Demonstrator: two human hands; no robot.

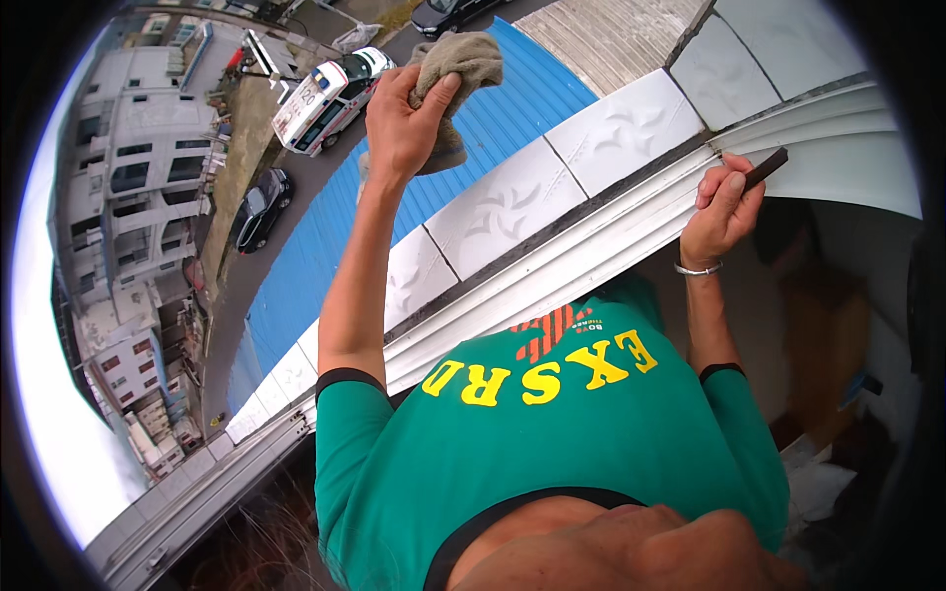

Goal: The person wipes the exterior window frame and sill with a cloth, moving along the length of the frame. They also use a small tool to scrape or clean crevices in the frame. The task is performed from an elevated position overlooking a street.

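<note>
My left hand reaches out past the window sill and grips a bunched grey-brown cloth. Part of the cloth hangs below my fingers, over a blue corrugated roof. At the right, my right hand, with a silver bracelet at the wrist, is closed around a short dark bar whose end sticks out past the thumb; what it belongs to cannot be told. The fingers of that hand are beside the white window frame track. My chest, in a green shirt, leans close to the frame.
White patterned tiles form the outer ledge. Beyond it lie the blue corrugated roof and, far below, a road with a white ambulance and a dark car. Buildings stand at the left. A dim room with blurred items is at the lower right.
</note>
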